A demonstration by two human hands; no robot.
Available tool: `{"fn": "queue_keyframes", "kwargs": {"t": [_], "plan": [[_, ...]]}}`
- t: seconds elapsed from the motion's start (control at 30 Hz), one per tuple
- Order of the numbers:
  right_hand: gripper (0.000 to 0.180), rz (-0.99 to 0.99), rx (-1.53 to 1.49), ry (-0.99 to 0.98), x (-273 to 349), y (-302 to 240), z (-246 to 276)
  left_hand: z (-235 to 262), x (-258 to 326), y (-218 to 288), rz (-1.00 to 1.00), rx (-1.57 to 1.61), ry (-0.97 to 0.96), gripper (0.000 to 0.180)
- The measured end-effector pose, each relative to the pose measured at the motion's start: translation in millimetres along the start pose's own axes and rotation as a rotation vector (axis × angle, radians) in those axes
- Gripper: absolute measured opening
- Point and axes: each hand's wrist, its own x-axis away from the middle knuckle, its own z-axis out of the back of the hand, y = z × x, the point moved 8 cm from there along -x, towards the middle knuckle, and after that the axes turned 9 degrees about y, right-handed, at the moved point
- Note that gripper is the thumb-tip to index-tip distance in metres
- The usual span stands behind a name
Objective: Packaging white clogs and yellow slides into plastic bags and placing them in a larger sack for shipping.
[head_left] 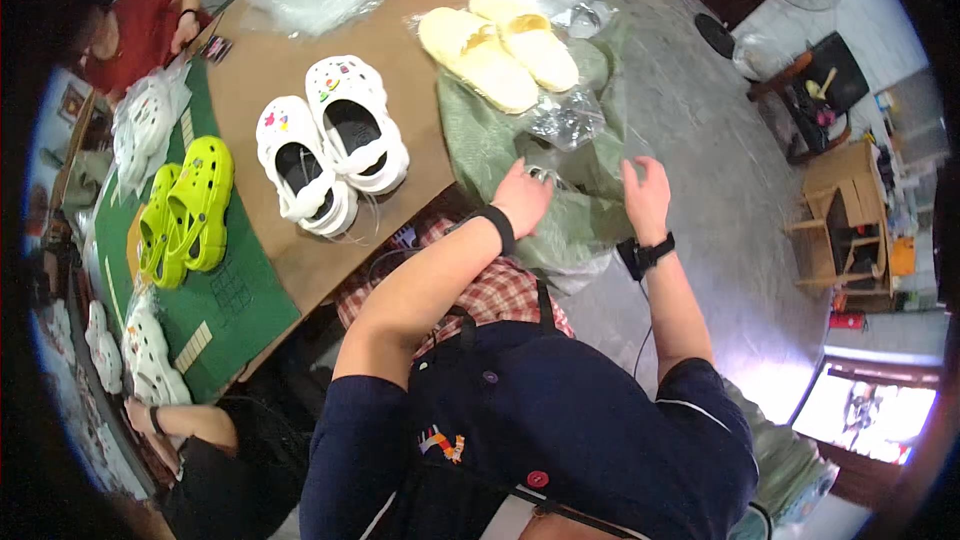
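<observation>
Along the right edge of the table [250, 70], the green sack [578, 230] lies before you, its length running away from you. On its far part, the yellow slippers [495, 65] slant from far left to near right, closer to your left hand [525, 200] than your right hand [648, 200]. Your left fingers curl against the sack, nearer the table; your right fingers bend by its outer side. Whether either hand grips, I cannot tell.

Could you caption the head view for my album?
Left hand and right hand at a green sack, white clogs on the table nearby.
</observation>
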Motion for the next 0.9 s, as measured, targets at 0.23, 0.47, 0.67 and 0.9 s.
{"fn": "queue_keyframes", "kwargs": {"t": [0.23, 0.47, 0.67, 0.9], "plan": [[0.043, 0.092, 0.715, -0.971, 28, 80, -123, 4, -4, 18, -0.108, 0.011, -0.012, 0.072], [0.024, -1.153, -1.004, -0.66, 47, 129, -132, -20, 7, -3, 0.037, 0.047, -0.242, 0.115], [0.047, -1.25, -1.493, -0.628, 68, 212, -98, -76, -19, 12, -0.01, -0.026, -0.367, 0.032], [0.046, -0.11, 0.172, -0.842, 68, 84, -63, -39, -6, 36, -0.064, 0.343, -0.019, 0.018]]}}
